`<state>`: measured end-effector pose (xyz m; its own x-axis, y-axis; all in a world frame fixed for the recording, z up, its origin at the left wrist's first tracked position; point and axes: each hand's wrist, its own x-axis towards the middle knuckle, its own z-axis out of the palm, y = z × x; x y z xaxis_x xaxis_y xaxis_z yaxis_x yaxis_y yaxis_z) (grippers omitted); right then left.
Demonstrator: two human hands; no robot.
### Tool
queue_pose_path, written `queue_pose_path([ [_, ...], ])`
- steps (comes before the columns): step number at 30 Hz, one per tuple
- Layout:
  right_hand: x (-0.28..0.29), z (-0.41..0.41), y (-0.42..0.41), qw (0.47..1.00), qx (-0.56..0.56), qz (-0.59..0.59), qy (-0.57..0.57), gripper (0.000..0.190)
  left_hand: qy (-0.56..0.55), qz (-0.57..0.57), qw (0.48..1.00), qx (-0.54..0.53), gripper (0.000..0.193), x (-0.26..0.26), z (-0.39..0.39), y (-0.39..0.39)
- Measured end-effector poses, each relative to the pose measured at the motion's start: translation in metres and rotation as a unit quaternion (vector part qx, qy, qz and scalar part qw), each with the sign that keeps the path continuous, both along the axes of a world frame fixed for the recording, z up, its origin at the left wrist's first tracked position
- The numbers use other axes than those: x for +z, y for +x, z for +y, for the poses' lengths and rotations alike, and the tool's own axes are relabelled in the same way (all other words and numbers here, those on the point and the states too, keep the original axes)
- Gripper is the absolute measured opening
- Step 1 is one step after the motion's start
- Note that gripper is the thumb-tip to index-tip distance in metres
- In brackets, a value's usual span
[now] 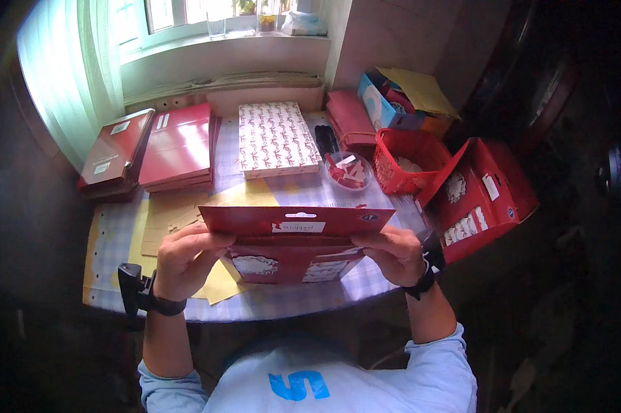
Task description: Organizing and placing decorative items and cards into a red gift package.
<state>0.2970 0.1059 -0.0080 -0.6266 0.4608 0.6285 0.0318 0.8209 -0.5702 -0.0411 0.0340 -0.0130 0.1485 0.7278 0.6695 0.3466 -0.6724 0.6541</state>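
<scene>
A red printed cardboard sleeve (288,263) stands upright near the table's front edge, held between my two hands. Its top flap (243,221) has a hang hole and a white label with writing. My left hand (184,260) pinches the left end just below the flap, thumb and fingers closed on the card. At the opposite end, my right hand (395,255) grips it the same way. White printed panels show on the sleeve's front. Whether anything is inside the sleeve cannot be seen.
Behind are stacked flat red cartons (178,142), dark red boxes (115,149) and a white patterned box (277,137). A round tub (347,173) of scraps, a red basket (413,173) and a similar red package (501,206) stand right. Yellow paper (222,286) lies by my left hand.
</scene>
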Motion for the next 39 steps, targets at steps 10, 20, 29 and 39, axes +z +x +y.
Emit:
queue_pose_path([
  [10,-0.026,-0.007,-0.006,0.998,-0.034,0.038,-0.047,0.037,-0.003,-0.077,0.997,0.008,0.019,-0.020,0.001,0.005],
  [20,-0.057,-0.013,-0.031,0.982,-0.035,0.162,-0.091,0.061,-0.041,-0.166,0.985,-0.024,0.019,-0.033,-0.002,0.016],
  [29,-0.059,-0.016,-0.029,0.985,-0.066,0.128,-0.096,0.062,-0.049,-0.181,0.982,-0.035,0.018,-0.032,-0.004,0.015],
  [39,-0.043,-0.015,-0.031,0.979,-0.156,0.129,0.000,0.052,-0.058,-0.215,0.975,-0.023,0.022,-0.040,-0.004,0.017],
])
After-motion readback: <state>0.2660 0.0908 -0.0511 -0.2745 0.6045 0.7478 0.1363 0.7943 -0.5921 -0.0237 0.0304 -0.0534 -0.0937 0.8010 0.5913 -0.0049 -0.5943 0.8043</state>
